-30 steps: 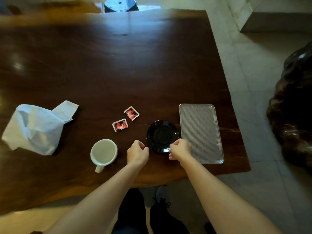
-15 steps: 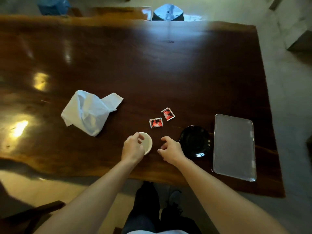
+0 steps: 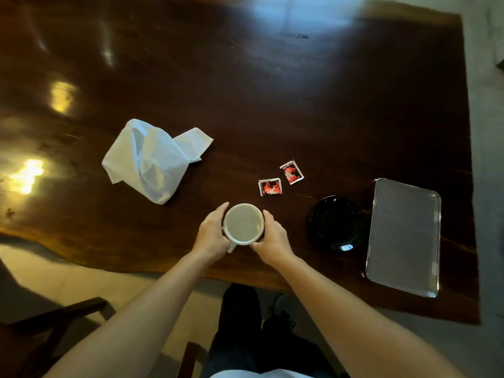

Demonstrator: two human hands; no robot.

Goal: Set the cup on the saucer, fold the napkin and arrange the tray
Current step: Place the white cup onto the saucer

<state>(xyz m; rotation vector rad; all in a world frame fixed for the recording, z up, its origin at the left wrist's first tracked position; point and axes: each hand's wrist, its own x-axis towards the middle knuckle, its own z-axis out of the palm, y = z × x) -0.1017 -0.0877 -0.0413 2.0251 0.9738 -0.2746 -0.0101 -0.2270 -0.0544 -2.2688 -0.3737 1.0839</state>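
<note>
- Head view: a white ceramic mug [image 3: 243, 224] stands upright near the front edge of the dark wooden worktop [image 3: 245, 91], cupped between the left hand [image 3: 211, 236] and the right hand [image 3: 271, 237].
- Both sets of fingers curl against the mug's sides, grasping it; its handle points toward the person.
- It looks stiff, glazed and breakable, with some weight, so I'd say a two-sided hold on the body suits it.
- The black saucer [image 3: 338, 223] lies empty off to the right, just beside the ribbed metal tray [image 3: 403, 236].
- The white napkin [image 3: 152, 159] sits crumpled and soft, well apart on the left.
- Two red sachets [image 3: 281, 178] lie between.
- The worktop is polished and glossy, likely slick; pale floor tiles [image 3: 485, 159] show beyond it.
</note>
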